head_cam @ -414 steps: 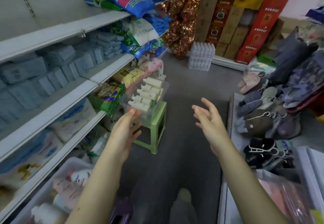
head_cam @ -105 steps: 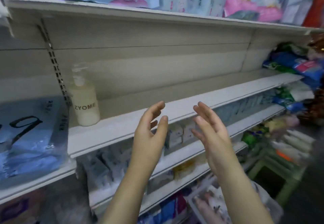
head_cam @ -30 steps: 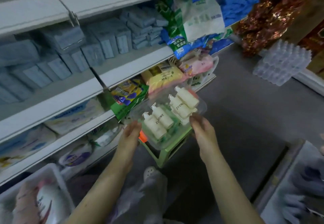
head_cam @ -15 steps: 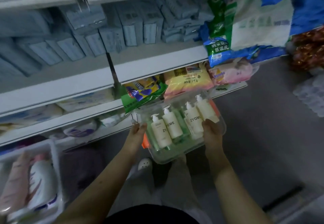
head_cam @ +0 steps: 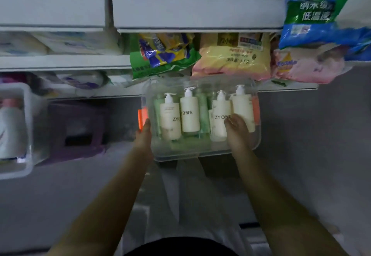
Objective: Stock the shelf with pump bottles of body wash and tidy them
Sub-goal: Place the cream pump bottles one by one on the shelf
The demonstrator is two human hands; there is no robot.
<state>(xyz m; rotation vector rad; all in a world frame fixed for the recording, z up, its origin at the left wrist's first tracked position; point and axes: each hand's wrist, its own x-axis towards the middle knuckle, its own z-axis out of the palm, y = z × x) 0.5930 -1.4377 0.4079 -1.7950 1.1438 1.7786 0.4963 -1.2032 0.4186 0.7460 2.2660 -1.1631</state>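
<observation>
Clear bin in front of the person's body, carrying four cream pump bottles, pump heads pointing away; two read ZYOME. Left hand lies flat against the bin's left wall, beside an orange latch. Right hand hooks over the near rim, fingers curled inside against a bottle. Left on the floor: purple stool, white crate. Beyond, shelf with green bag, yellow bag and pink bag overhanging the bin's far edge.
</observation>
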